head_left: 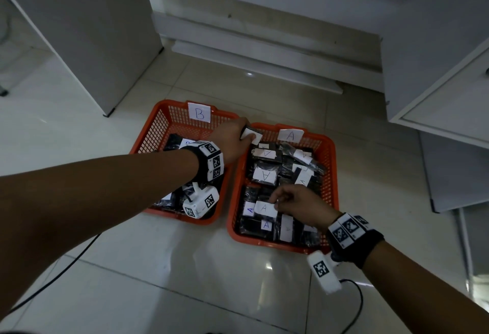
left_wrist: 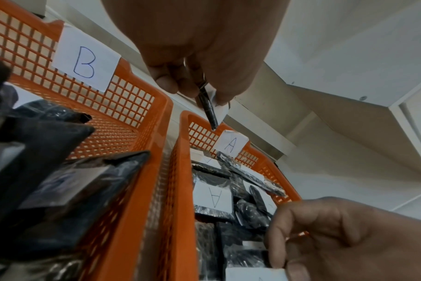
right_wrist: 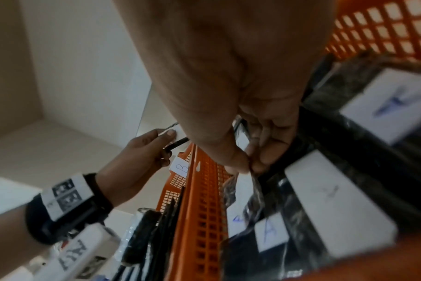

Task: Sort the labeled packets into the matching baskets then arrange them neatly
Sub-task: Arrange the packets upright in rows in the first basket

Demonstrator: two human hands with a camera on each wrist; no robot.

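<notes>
Two orange baskets sit side by side on the floor: basket B (head_left: 161, 119) on the left, basket A (head_left: 329, 164) on the right, each with a paper letter tag on its far wall. Both hold several black packets with white labels. My left hand (head_left: 238, 135) pinches a black packet (head_left: 252, 134) with a white label above the gap between the baskets' far corners; the packet (left_wrist: 208, 108) hangs edge-on from the fingers. My right hand (head_left: 293, 202) pinches the edge of an A-labelled packet (head_left: 264, 208) lying in the near half of basket A.
White cabinets stand to the left (head_left: 79, 42) and right (head_left: 436, 55), with a low white shelf base (head_left: 251, 50) behind the baskets. A black cable (head_left: 354, 304) trails over the tiled floor near my right wrist.
</notes>
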